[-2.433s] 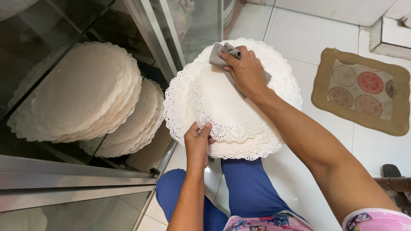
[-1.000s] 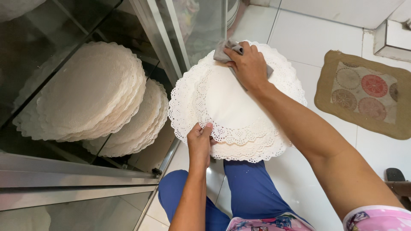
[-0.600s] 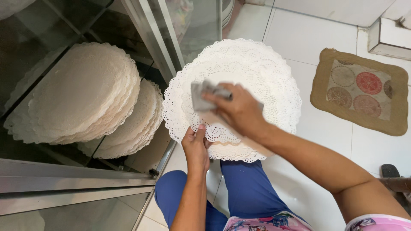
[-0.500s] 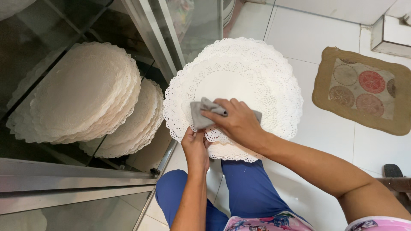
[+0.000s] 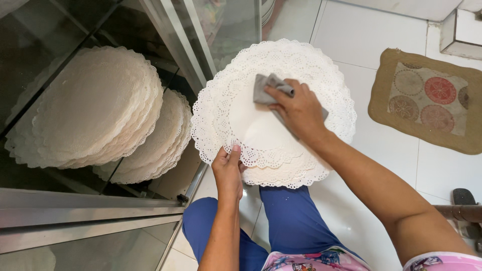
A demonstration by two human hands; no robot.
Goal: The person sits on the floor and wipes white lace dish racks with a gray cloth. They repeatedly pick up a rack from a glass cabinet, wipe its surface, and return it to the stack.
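While the left hand [image 5: 228, 170] holds the stack of white lace doilies [image 5: 241, 90] by its near edge, the right hand [image 5: 297, 111] presses a grey cloth [image 5: 265, 86] on the smooth centre of the top doily. The fingers of the left hand are closed on the scalloped rim, with the thumb lying on top at about 6 o'clock of the round stack; the other fingers are hidden below the paper. The fingers of the right hand are bent and closed on the cloth, which is bunched under them and shows at about 10 o'clock from the knuckles, and again a little at 3 o'clock. The stack is held in the air above the white tiled floor [image 5: 381, 35], in the middle of the view, and it is tilted a bit toward the person.

At 9 o'clock from the held stack there is a glass cabinet with a metal frame [image 5: 170, 40]. Inside it, two more piles of the same doilies lie flat: a large pile [image 5: 95, 105] on the upper glass shelf, and a smaller pile [image 5: 158, 143] lower, partly under the first one. At 3 o'clock, a brown mat with round patterns [image 5: 427, 100] lies on the tiles, well apart from the hands. At 6 o'clock, the person's knees in blue trousers [image 5: 296, 221] are below the stack.
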